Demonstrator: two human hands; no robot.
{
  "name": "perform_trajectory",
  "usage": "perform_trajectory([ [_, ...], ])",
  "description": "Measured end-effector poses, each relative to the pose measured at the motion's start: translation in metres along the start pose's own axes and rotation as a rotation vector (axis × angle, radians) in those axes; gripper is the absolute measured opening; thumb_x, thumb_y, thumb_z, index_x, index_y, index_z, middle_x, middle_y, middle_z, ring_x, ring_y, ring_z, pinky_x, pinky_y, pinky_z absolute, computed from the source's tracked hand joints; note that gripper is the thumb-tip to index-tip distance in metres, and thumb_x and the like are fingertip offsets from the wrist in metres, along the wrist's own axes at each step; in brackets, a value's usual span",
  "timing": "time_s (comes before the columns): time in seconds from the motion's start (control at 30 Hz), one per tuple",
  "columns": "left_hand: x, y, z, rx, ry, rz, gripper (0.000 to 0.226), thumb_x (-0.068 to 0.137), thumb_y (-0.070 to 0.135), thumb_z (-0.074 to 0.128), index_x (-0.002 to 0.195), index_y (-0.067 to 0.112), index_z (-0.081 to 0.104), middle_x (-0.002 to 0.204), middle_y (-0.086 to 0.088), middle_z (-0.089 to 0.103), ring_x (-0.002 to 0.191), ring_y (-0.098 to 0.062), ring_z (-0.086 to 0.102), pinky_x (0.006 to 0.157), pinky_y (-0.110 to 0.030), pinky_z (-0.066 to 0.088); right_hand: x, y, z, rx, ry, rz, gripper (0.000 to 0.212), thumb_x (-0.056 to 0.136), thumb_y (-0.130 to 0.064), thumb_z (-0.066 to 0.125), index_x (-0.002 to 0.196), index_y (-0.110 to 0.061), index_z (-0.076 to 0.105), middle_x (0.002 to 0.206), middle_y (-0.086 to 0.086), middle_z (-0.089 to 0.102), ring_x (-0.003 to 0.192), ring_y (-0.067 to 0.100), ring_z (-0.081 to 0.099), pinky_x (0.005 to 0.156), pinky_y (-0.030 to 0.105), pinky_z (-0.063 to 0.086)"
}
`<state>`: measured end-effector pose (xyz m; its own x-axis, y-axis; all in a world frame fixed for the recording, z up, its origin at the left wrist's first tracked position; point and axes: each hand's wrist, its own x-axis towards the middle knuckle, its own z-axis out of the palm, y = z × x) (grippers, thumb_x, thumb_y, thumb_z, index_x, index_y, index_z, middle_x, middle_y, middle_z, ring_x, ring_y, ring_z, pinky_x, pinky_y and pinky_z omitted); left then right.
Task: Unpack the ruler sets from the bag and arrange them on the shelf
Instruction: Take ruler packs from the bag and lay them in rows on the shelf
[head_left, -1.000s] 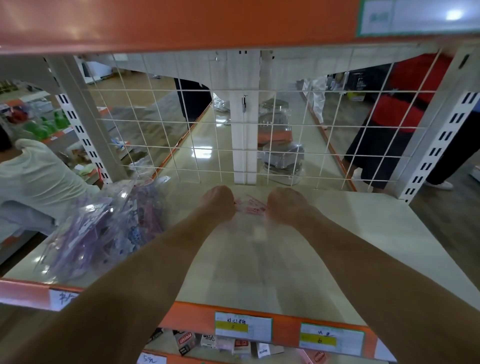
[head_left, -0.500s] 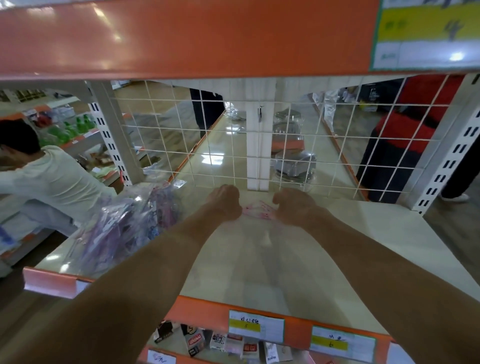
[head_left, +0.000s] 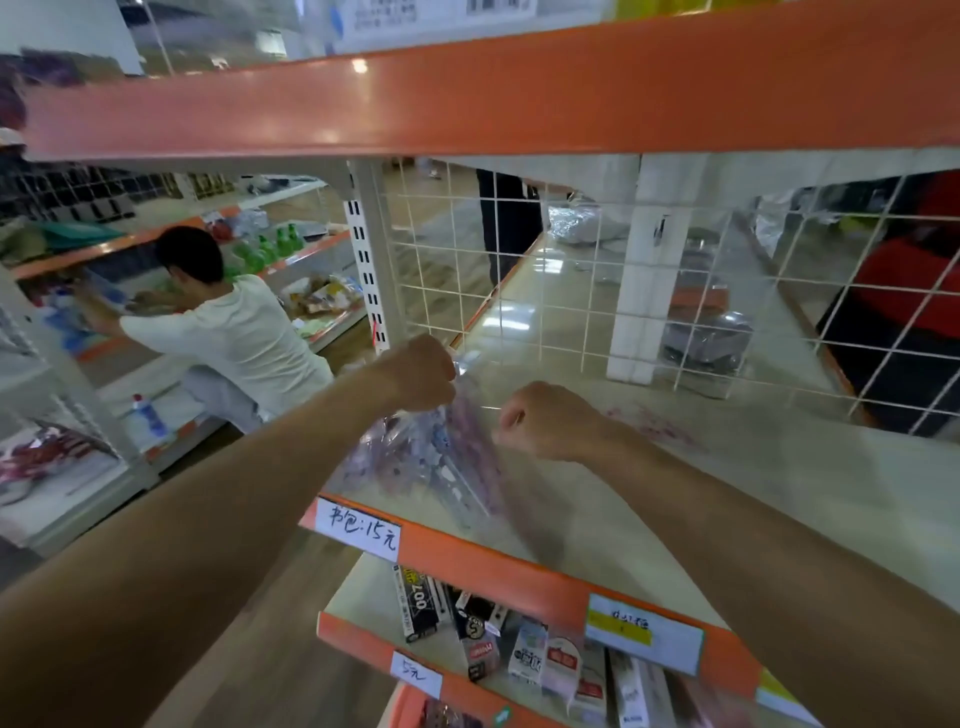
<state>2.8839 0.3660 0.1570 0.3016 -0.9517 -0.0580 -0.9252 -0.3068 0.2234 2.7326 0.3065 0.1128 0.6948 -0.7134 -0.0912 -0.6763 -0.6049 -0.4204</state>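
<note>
bag (head_left: 415, 457) on shelf (head_left: 753, 499) left, ruler set (head_left: 657, 423) right

Two hands (head_left: 421, 371) (head_left: 545, 422), one bag (head_left: 415, 457), one other person (head_left: 234, 332)

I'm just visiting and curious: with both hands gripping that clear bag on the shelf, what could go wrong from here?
1. The bag lies by the front corner of the shelf, close to its orange lip; a strong pull might drag it off, spilling the ruler sets.
2. The left hand and right hand each pinch thin clear plastic; it may rip suddenly and scatter the contents.
</note>
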Motion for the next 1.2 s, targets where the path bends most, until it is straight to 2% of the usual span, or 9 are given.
perform_trajectory([
  [0.2,-0.009,-0.025,-0.003,0.026,-0.020,-0.012,0.026,0.088,0.010,0.050,0.102,-0.004,0.067,0.111,-0.015,0.066,0.102,-0.025,0.063,0.091,-0.037,0.051,-0.003,-0.032,0.022,-0.089,-0.047,-0.038,0.032,0.082,-0.047,0.063,0.073,-0.017,0.055,0.074,-0.003,0.054,0.077,0.020,0.053,0.062,0.028,0.037],
  [0.3,-0.012,-0.034,-0.004,0.003,-0.031,-0.035,0.029,0.088,0.010,0.048,0.106,-0.004,0.067,0.115,-0.015,0.065,0.105,-0.026,0.062,0.092,-0.038,0.051,-0.005,-0.039,0.034,-0.189,-0.058,-0.011,0.040,0.082,-0.050,0.062,0.065,-0.021,0.038,0.071,-0.005,0.045,0.077,0.019,0.050,0.066,0.028,0.036],
  [0.43,-0.012,-0.047,-0.002,0.004,-0.040,-0.066,0.014,0.086,0.010,0.053,0.087,0.009,0.066,0.102,-0.008,0.067,0.100,-0.025,0.062,0.083,-0.030,0.052,-0.004,-0.041,0.041,-0.186,-0.050,0.035,0.040,0.082,-0.044,0.062,0.063,-0.021,0.035,0.066,-0.005,0.043,0.073,0.021,0.050,0.060,0.027,0.035],
  [0.5,-0.012,-0.053,-0.002,-0.005,-0.031,-0.072,0.011,0.084,0.010,0.054,0.086,0.012,0.065,0.107,-0.013,0.068,0.100,-0.027,0.064,0.085,-0.035,0.053,-0.004,-0.041,0.040,-0.189,-0.069,0.057,0.038,0.082,-0.044,0.063,0.065,-0.020,0.039,0.066,-0.004,0.042,0.068,0.019,0.048,0.054,0.026,0.032],
  [0.57,-0.014,-0.058,-0.003,-0.021,-0.008,-0.097,0.011,0.083,0.012,0.056,0.087,0.007,0.065,0.110,-0.015,0.067,0.100,-0.028,0.064,0.088,-0.038,0.052,-0.003,-0.042,0.037,-0.183,-0.055,0.057,0.030,0.083,-0.044,0.062,0.077,-0.018,0.048,0.076,-0.003,0.049,0.074,0.019,0.052,0.060,0.028,0.037],
  [0.7,-0.020,-0.069,-0.006,0.000,0.000,-0.137,0.036,0.088,0.024,0.058,0.116,0.002,0.063,0.124,-0.013,0.059,0.109,-0.028,0.058,0.094,-0.036,0.048,0.001,-0.055,0.035,-0.074,0.031,-0.028,0.020,0.089,-0.034,0.058,0.095,-0.015,0.056,0.095,0.002,0.057,0.089,0.022,0.056,0.073,0.030,0.043],
  [0.87,-0.028,-0.074,0.007,-0.040,-0.030,-0.200,0.054,0.086,0.036,0.064,0.129,0.005,0.053,0.135,-0.012,0.051,0.118,-0.027,0.052,0.091,-0.031,0.043,0.015,-0.074,0.047,-0.129,0.099,-0.105,0.044,0.091,-0.032,0.055,0.132,-0.018,0.050,0.135,0.010,0.043,0.123,0.030,0.044,0.097,0.039,0.042],
  [1.1,-0.032,-0.075,0.020,-0.035,-0.062,-0.149,0.041,0.087,0.031,0.058,0.125,0.014,0.058,0.122,-0.009,0.059,0.105,-0.024,0.057,0.080,-0.026,0.044,0.041,-0.079,0.029,-0.395,0.165,-0.259,0.044,0.086,-0.004,0.050,0.130,-0.011,0.050,0.138,0.008,0.037,0.130,0.029,0.032,0.099,0.041,0.036],
  [1.2,-0.029,-0.083,0.026,-0.008,-0.014,-0.172,0.049,0.084,0.039,0.061,0.129,0.019,0.053,0.129,-0.010,0.052,0.118,-0.028,0.048,0.095,-0.032,0.042,0.061,-0.080,0.022,-0.532,0.122,-0.275,0.046,0.085,0.000,0.051,0.129,-0.012,0.048,0.138,0.008,0.036,0.131,0.028,0.030,0.097,0.042,0.036],
])
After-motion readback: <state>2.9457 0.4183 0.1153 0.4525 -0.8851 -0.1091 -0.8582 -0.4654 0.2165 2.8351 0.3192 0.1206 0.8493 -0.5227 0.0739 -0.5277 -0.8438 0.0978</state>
